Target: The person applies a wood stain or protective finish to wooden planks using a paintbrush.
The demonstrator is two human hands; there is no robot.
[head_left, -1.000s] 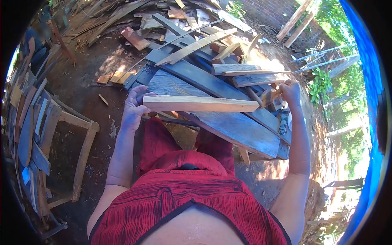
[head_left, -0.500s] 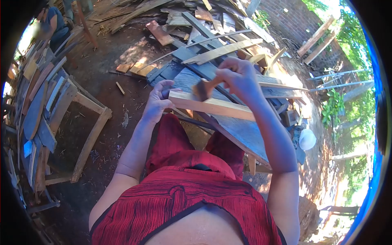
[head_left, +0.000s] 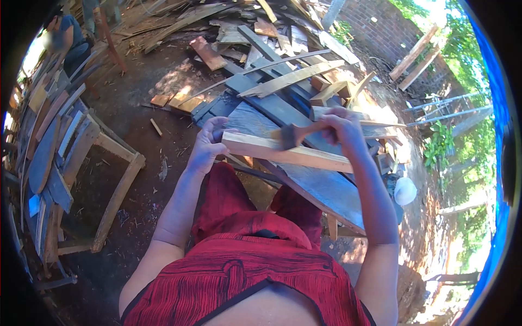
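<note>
My left hand [head_left: 209, 142] is closed around the left end of a pale wooden bar [head_left: 304, 153], which slants down to the right above a grey plank. In my right hand [head_left: 343, 127] is a paintbrush [head_left: 304, 132], gripped by its wooden handle. The brush's dark bristle end is blurred and lies at the bar's upper face, near its middle. My right forearm covers the far right end of the bar. Under it the wide grey plank [head_left: 326, 187] forms a work surface.
Beyond the plank lies a heap of boards and offcuts [head_left: 266, 81]. At left, more boards lean on a wooden frame [head_left: 117, 190]. A person [head_left: 68, 41] is at the far upper left. A white rounded object [head_left: 405, 191] sits right of the plank.
The brush has moved right along the bar and tipped flatter, with my right hand lower. My left hand keeps its hold on the bar's end. The view has shifted slightly.
</note>
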